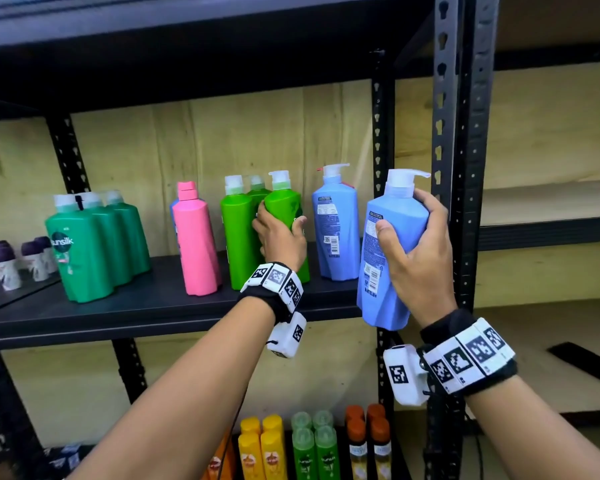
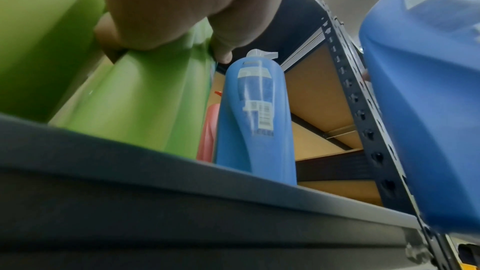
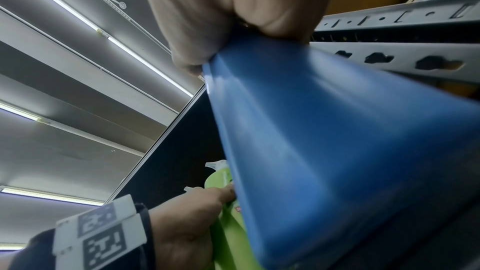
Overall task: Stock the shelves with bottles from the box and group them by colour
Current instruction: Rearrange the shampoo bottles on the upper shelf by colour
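The blue bottle (image 1: 392, 251) in the right hand (image 1: 418, 258) stands nearly upright, long axis vertical with a slight lean, white pump nozzle pointing right and the barcoded back label facing the camera. Thumb and fingers wrap its upper body, and it is held in the air in front of the shelf (image 1: 146, 306), at the shelf's right end beside the black upright post (image 1: 445, 140). The left hand (image 1: 280, 237) grips the front light-green bottle (image 1: 286, 216), which stands upright on the shelf with its pump on top; the fingers curl around its middle. Two more light-green bottles (image 1: 236, 237) stand touching it on the left and behind. Just to its right a second blue bottle (image 1: 335, 223) stands upright on the shelf, nozzle to the right, label outward. Further left stand a pink bottle (image 1: 196, 244) and a group of dark-green bottles (image 1: 94, 244), all upright. On the lower shelf are yellow bottles (image 1: 262, 448), smaller green ones and orange-capped ones
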